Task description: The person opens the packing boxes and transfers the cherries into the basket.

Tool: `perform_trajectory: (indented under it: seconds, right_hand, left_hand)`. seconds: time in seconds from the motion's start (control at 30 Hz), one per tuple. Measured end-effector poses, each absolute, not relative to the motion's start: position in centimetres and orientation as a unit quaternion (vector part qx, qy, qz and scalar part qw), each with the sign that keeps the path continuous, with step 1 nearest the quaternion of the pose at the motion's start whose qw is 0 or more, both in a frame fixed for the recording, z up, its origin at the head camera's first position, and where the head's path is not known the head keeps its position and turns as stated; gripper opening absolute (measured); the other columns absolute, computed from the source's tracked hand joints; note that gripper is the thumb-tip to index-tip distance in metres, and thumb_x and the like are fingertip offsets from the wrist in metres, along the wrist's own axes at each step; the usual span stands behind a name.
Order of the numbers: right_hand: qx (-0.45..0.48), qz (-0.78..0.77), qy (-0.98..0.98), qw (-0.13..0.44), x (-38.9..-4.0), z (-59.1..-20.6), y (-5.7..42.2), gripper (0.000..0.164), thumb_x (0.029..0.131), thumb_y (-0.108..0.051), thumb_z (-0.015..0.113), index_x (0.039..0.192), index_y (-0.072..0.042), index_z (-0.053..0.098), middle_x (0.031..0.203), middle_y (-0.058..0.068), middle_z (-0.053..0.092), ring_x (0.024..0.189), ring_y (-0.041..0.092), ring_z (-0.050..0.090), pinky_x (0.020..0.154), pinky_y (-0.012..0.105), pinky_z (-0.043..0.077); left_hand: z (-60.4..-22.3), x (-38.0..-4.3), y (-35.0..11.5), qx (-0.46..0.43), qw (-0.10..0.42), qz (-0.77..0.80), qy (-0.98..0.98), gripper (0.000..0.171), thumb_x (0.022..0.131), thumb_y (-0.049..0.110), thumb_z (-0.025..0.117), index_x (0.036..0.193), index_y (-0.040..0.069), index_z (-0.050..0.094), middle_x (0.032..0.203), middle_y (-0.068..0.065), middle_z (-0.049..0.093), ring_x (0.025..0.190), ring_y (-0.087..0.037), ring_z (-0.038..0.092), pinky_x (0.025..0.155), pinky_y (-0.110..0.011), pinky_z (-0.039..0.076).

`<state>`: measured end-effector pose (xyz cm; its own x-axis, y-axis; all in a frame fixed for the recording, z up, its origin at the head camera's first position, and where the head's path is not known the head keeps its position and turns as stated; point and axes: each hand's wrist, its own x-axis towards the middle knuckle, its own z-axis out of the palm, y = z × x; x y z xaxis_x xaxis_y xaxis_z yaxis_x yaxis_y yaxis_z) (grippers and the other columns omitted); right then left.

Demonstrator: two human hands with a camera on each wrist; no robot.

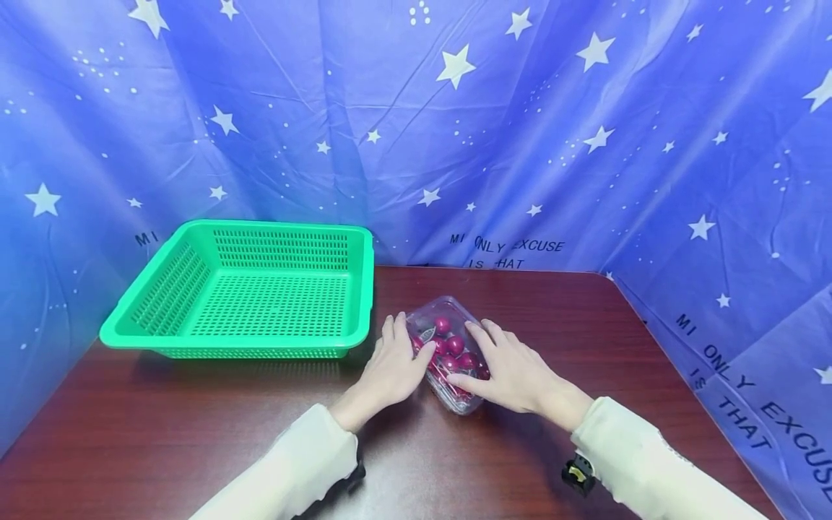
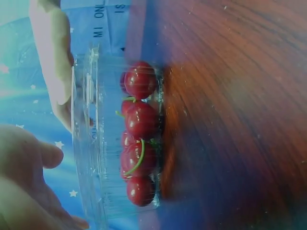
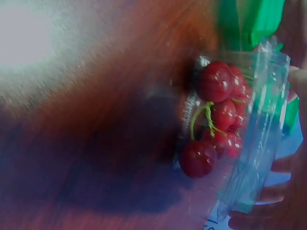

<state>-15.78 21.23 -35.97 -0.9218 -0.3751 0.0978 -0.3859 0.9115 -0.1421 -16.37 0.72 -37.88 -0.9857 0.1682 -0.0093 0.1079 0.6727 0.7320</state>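
A clear plastic clamshell box (image 1: 460, 406) of red cherries (image 1: 455, 345) sits on the table, its lid down. Several cherries with green stems show through its walls in both wrist views. My left hand (image 1: 393, 368) is at the box's left side, fingers fairly straight along the edge and thumb over the lid. On the opposite side, my right hand (image 1: 516, 372) lies with fingers stretched toward the far rim and thumb across the lid. In the right wrist view, the right fingers (image 3: 271, 192) reach past the lid's edge.
A green plastic basket (image 1: 237, 341) with slotted walls stands at the left of the dark red wooden table (image 1: 546, 310). Blue star-printed cloth (image 1: 390, 94) hangs behind and along the right side. Black devices (image 1: 577, 473) are strapped under the wrists.
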Motion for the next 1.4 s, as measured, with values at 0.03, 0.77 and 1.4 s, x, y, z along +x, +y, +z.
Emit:
perform_trajectory:
  seconds: [0.03, 0.77, 1.4]
  right_hand:
    - [0.191, 0.083, -0.978, 0.031, -15.6, -36.1, 21.2, 0.097, 0.076, -0.076, 0.053, 0.145, -0.008, 0.042, 0.142, 0.025, 0.046, 0.118, 0.043, 0.052, 0.084, 0.062, 0.052]
    - [0.158, 0.052, -0.985, 0.042, -12.7, -37.0, 19.1, 0.104, 0.077, -0.081, 0.044, 0.148, -0.005, 0.037, 0.147, 0.038, 0.034, 0.103, 0.051, 0.057, 0.078, 0.055, 0.055]
    - [0.131, 0.003, -0.989, 0.064, -11.1, -37.3, 17.5, 0.115, 0.069, -0.081, 0.054, 0.147, 0.0, 0.034, 0.142, 0.045, 0.035, 0.091, 0.046, 0.059, 0.072, 0.048, 0.057]
  left_hand:
    - [-37.9, -16.5, 0.8, 0.076, 0.041, 0.401, 0.912, 0.078, 0.095, 0.041, 0.049, 0.149, -0.007, 0.019, 0.155, -0.034, 0.019, 0.134, -0.052, 0.031, 0.106, -0.066, 0.034]
    - [-37.7, -17.9, 1.2, 0.12, 0.102, 0.421, 0.893, 0.071, 0.1, 0.024, 0.045, 0.153, -0.003, 0.007, 0.159, -0.033, -0.001, 0.14, -0.045, 0.026, 0.114, -0.057, 0.028]
    - [-37.6, -19.3, 1.1, 0.169, 0.109, 0.446, 0.872, 0.063, 0.101, 0.017, 0.042, 0.153, -0.003, 0.012, 0.16, -0.03, 0.008, 0.148, -0.034, 0.005, 0.12, -0.054, 0.016]
